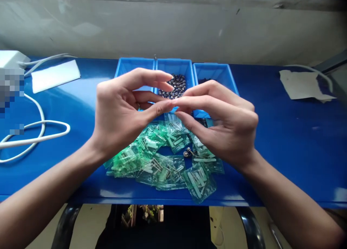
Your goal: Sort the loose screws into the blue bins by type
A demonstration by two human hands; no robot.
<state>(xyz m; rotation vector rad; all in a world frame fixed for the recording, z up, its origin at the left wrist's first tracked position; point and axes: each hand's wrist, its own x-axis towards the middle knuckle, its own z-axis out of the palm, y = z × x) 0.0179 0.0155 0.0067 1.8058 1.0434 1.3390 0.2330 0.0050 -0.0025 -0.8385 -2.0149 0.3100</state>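
Note:
My left hand [123,104] is raised over the blue table, with its thumb tip against the fingertips of my right hand [226,117]. Both hands are closed in a pinch where they meet. Whatever lies between the fingertips is too small or too hidden to make out. The left index and middle fingers curve out above the pinch. Below the hands lie several clear green plastic packets [200,182] holding screws and pale strips. Among them sit a few loose metal fittings [187,153]. Behind the fingers, a blue bin [173,63] contains many small metal parts [177,84].
Two more blue bins, the left bin [135,63] and the right bin [214,70], flank the middle one. White cable [40,128] loops across the table's left side near a white card [55,75]. Torn paper [300,84] lies at right. A wall [173,28] rises behind.

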